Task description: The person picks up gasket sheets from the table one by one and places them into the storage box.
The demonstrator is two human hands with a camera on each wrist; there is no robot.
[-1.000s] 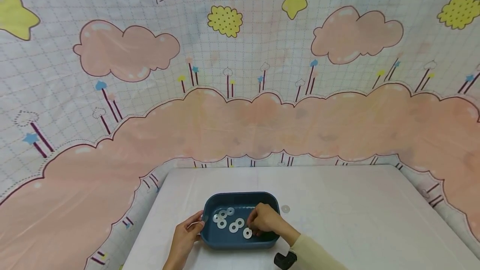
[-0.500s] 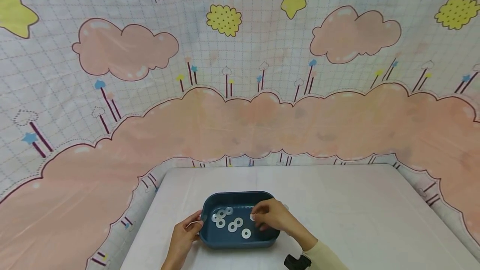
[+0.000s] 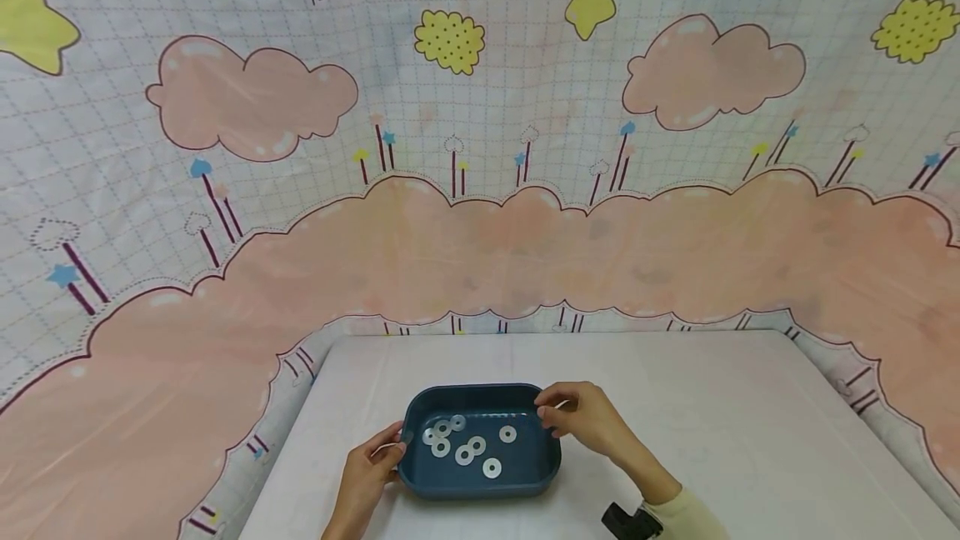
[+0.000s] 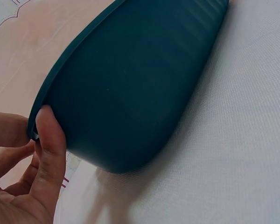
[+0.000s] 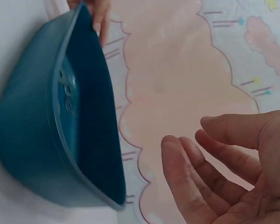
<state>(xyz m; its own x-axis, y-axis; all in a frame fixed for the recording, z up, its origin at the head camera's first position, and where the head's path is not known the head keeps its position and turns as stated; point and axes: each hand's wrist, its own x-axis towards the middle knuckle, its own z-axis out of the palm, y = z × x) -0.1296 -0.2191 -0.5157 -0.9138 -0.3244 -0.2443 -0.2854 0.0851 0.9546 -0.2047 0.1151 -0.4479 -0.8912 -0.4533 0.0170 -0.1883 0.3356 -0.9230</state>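
A dark blue tray (image 3: pixel 480 488) rests on the white table in the head view, with several flat pale washers (image 3: pixel 507 434) on its floor. Most washers lie toward its left half, some overlapping. My left hand (image 3: pixel 364 473) pinches the tray's left rim between thumb and fingers; the left wrist view has this grip up close on the rim (image 4: pixel 42 93). At the far right corner, my right hand (image 3: pixel 591 419) hovers by the rim. Nothing is between its thumb and its loosely bent fingers (image 5: pixel 175 161) in the right wrist view.
The white table (image 3: pixel 675 407) stretches out behind and to the right of the tray. A patterned cloth (image 3: pixel 600 257) with clouds and stars hangs behind it. A black device (image 3: pixel 632 521) sits at the right wrist, by a pale yellow sleeve (image 3: pixel 686 517).
My right hand has let go of a washer on the right part of the tray floor, then moved right and up to the rim. The left hand has stayed on the rim.
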